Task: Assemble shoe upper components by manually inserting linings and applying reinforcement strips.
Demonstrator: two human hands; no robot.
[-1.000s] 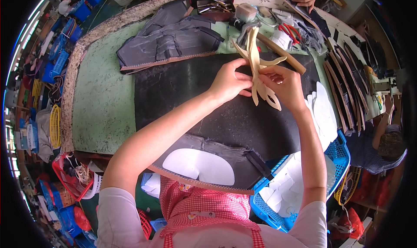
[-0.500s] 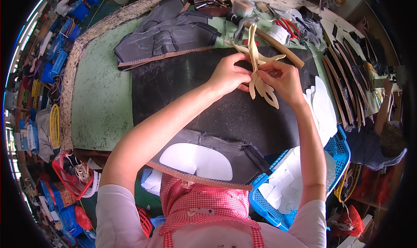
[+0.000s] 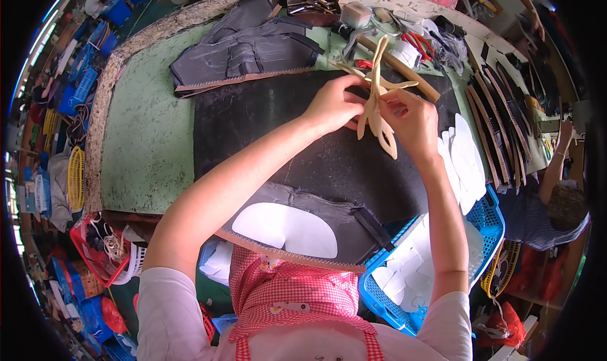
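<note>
Several cream-coloured, soft-looking flexible strips [image 3: 377,67] are bunched above the black mat, fanning out in different directions. My left hand [image 3: 334,106] is closed on the bunch from the left, its fingertips partly hidden behind the strips. My right hand [image 3: 411,122] pinches the bunch from the right with curled fingers. Close to my body lies a dark grey stitched piece [image 3: 341,218] with a zigzag-edged brown border. On it rests a white rounded sheet [image 3: 272,225]. Just beyond my hands lies a hammer with a wooden handle [image 3: 408,73], partly covered by the strips.
Stacked dark stitched pieces [image 3: 246,54] lie at the far left, beside an open red tool box [image 3: 310,18]. Red-handled pliers [image 3: 417,43] sit at the back. White cut sheets [image 3: 465,165] and a blue basket [image 3: 487,218] are at right. Another person [image 3: 547,215] is at far right.
The strips have turned and twisted between my hands, and the upright one leans more to the right. My right fingers have curled in further. The whole view has shifted slightly.
</note>
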